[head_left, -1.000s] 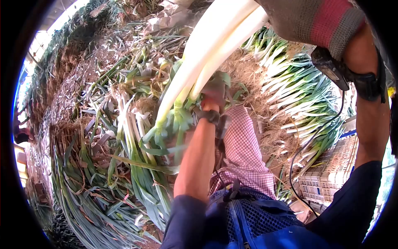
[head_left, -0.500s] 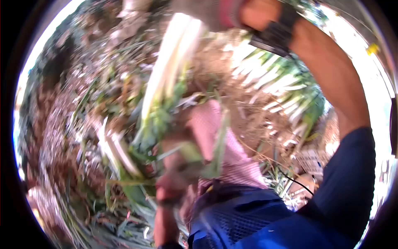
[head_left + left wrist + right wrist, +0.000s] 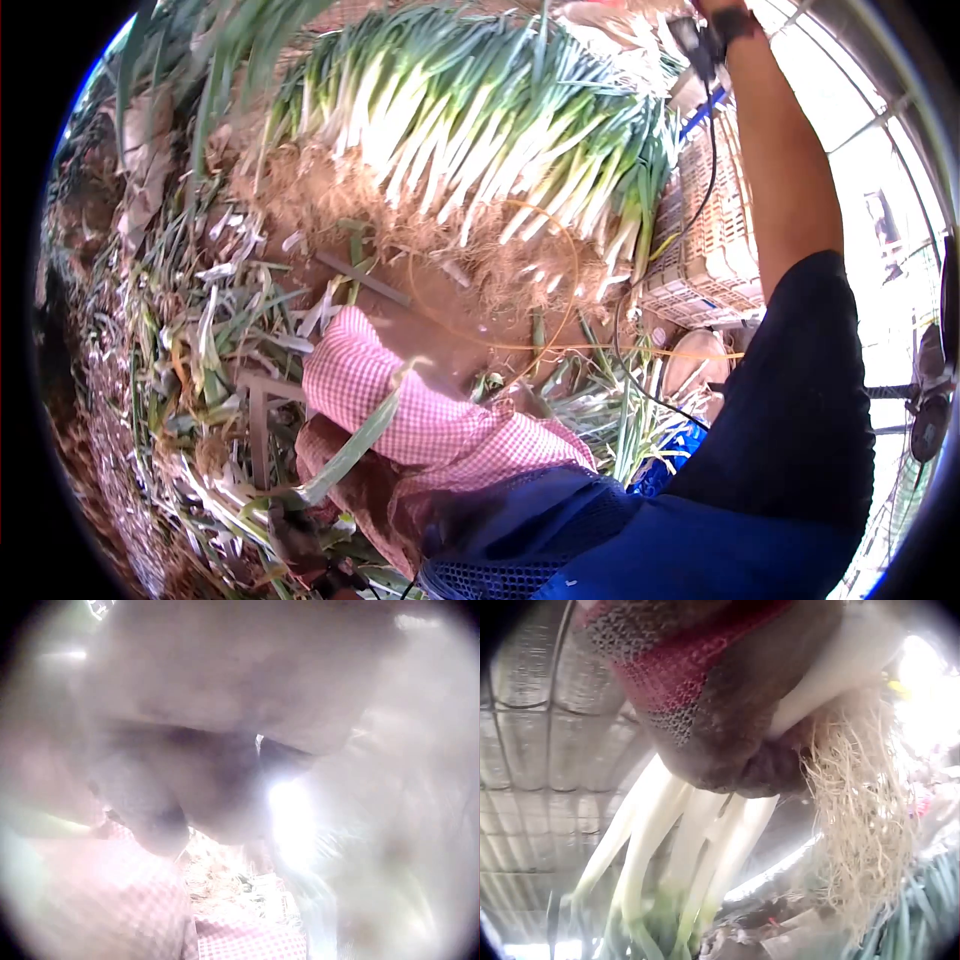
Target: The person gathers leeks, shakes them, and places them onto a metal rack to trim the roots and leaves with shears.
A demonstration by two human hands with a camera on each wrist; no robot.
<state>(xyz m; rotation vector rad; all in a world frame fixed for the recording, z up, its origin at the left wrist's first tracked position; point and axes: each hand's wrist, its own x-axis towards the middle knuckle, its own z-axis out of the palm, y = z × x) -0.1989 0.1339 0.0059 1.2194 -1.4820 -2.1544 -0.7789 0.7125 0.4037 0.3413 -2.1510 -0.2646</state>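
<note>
My gloved right hand [image 3: 712, 697] grips a bunch of leeks [image 3: 697, 840]. Their white shanks hang below the fist and turn green lower down, while a tuft of pale roots [image 3: 859, 802] sticks out beside it. In the head view, only the right wrist and forearm [image 3: 785, 170] show, raised at the upper right. My gloved left hand [image 3: 295, 540] is low beside the checked trouser leg, holding a long green leek leaf [image 3: 360, 440] that slants up over the thigh. The left wrist view is washed out, with the curled fingers [image 3: 217, 780] above checked cloth.
A wide row of leeks [image 3: 480, 120] lies on the soil, roots towards me. A plastic crate [image 3: 705, 240] stands at its right end. Stripped leaves and litter [image 3: 200, 350] cover the left ground. A thin black cable [image 3: 640, 385] runs from the right wrist.
The view has swung right towards the leek row. My right hand has carried the leeks up out of the head view. The left hand has dropped from the shanks to beside the leg, with a leaf.
</note>
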